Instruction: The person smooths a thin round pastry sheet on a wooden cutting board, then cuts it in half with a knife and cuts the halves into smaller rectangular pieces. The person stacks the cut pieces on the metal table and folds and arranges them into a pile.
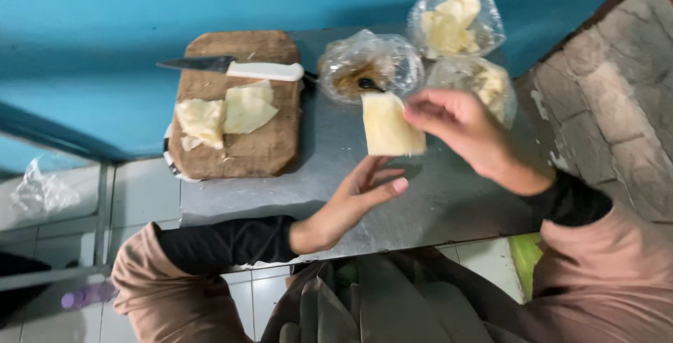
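right hand [456, 122]: pinches wrapper [390, 127] by its edge | left hand [354, 203]: open, palm up, empty, below | advice: lay wrapper flat on palm, support centre, avoid tearing | filling bag [368, 66]: counter's far edge

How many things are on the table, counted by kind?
Plastic bags: 3
Pale wrapper sheets: 3
Knife: 1
Wooden cutting board: 1
Total: 8
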Tool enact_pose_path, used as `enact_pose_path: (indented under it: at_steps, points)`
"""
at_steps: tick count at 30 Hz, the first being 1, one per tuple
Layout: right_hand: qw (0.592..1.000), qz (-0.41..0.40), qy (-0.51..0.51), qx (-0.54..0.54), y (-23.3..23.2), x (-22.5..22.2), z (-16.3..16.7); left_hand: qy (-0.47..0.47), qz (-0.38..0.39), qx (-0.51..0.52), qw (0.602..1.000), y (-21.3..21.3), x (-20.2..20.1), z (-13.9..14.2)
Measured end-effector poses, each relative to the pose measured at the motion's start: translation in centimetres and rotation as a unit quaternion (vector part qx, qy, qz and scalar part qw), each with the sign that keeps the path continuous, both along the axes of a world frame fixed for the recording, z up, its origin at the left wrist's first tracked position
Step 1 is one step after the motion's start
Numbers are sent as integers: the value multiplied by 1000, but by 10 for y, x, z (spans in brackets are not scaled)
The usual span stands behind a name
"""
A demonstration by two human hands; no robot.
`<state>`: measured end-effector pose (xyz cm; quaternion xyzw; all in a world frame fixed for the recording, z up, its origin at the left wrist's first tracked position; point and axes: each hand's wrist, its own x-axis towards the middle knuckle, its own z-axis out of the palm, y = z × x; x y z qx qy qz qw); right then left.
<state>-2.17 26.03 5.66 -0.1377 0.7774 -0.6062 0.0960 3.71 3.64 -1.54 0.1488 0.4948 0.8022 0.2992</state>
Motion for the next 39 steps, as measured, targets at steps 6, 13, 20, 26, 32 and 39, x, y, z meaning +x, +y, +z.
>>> enact_pose_path:
  at_steps: [6, 13, 20, 26, 32, 39]
  points:
    - [976, -118, -134, -125, 42, 73, -46, -10, -46, 30, 998, 55, 11, -26]
    - [946, -143, -169, -235, 49, 100, -84, -94, -11, 60, 994, 63, 12, -64]
    - [966, -103, -149, -183, 45, 113, -105, -122, 29, -100, 987, 52, -2, -100]
    - [987, -134, -79, 47, 61, 113, -96, -157, -52, 102, 981, 41, -24, -87]
    - [882, -45, 399, 246, 46, 97, -54, -195, -113, 133, 965, 35, -46, -74]
    - [833, 61, 451, 315, 5, 76, -41, -201, -159, 187, 948, 36, -53, -90]
